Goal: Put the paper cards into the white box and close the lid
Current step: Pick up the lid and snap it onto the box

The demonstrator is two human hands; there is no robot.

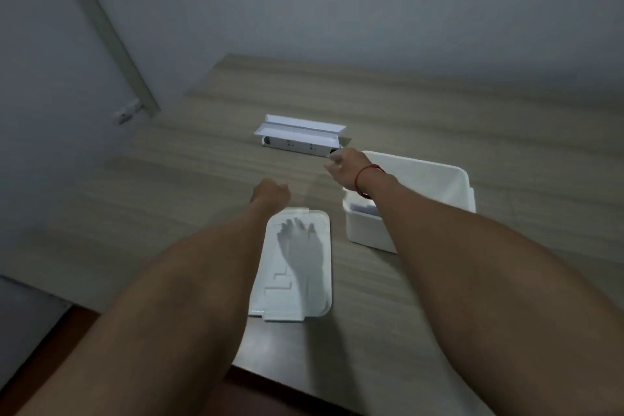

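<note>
Seen from the person's head, looking down along two bare forearms over a wood-grain desk.

Nearest, by the desk's front edge, the white lid lies flat with its long axis running away from the viewer. A shadow of a hand falls across it. It is off the box, so closing is not yet done.

Just past the lid's far end is the left hand. Its fingers look curled into a loose fist and it seems to hold nothing, though they are turned away, so this is uncertain.

To the right of the lid, just beside it, sits the open white box. The right forearm crosses above its near-left corner. Something pale, probably paper cards, shows inside near that corner; how many cannot be told.

Further on, the right hand, with a red cord at the wrist, reaches past the box's far-left corner. Its fingers are blurred; whether they are spread or pinching cannot be told.

Farthest, the folded paper cards lie on the desk, long axis running left to right. Their right end is just ahead of the right hand, which is clearly the nearer hand. The likely next move is to take that end and carry it back and right into the box.
</note>
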